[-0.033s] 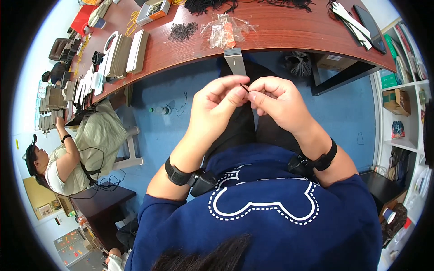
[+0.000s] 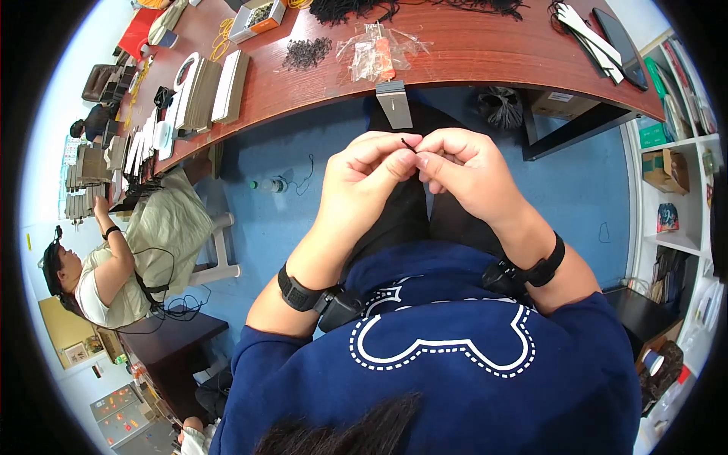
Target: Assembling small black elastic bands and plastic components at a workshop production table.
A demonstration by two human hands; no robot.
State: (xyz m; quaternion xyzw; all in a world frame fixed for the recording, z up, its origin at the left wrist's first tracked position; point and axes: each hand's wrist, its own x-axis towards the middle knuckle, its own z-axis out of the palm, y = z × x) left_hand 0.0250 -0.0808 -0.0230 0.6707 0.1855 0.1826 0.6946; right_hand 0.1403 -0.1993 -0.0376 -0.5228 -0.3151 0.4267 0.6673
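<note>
The fingers of both hands meet over the lap and are drawn closed on a short thin black cord (image 2: pixel 409 146), which crosses the small gap between them. The left hand (image 2: pixel 356 171) pinches it between thumb and forefinger, with a dark end poking up past the fingertips; the right hand (image 2: pixel 474 171) holds it between thumb and curled forefinger, its other fingers bent in below. The cord is clear of the desk (image 2: pixel 470 53), a little in from its near edge on the person's side. Just beyond the hands, a grey slab-like block (image 2: pixel 393 105) juts out over that near edge. Behind it on the desk lie crumpled clear plastic bags (image 2: pixel 364 61) with an orange piece (image 2: pixel 384 57) among them, and to their left a loose pile of small black loops (image 2: pixel 307 53). Farther left, pale upright stacks of cards (image 2: pixel 230 87) stand close to the near edge. A heap of black cords (image 2: pixel 353 9) lies toward the far edge, beside an open box (image 2: pixel 258 21). By the right edge are white strips (image 2: pixel 590 42) and a dark flat device (image 2: pixel 622 49). On the blue floor, left of the hands, lies a clear bottle (image 2: pixel 271 185) with a green cap. At far left, a co-worker's hand (image 2: pixel 100 205) touches some grey stacks (image 2: pixel 80 206).
</note>
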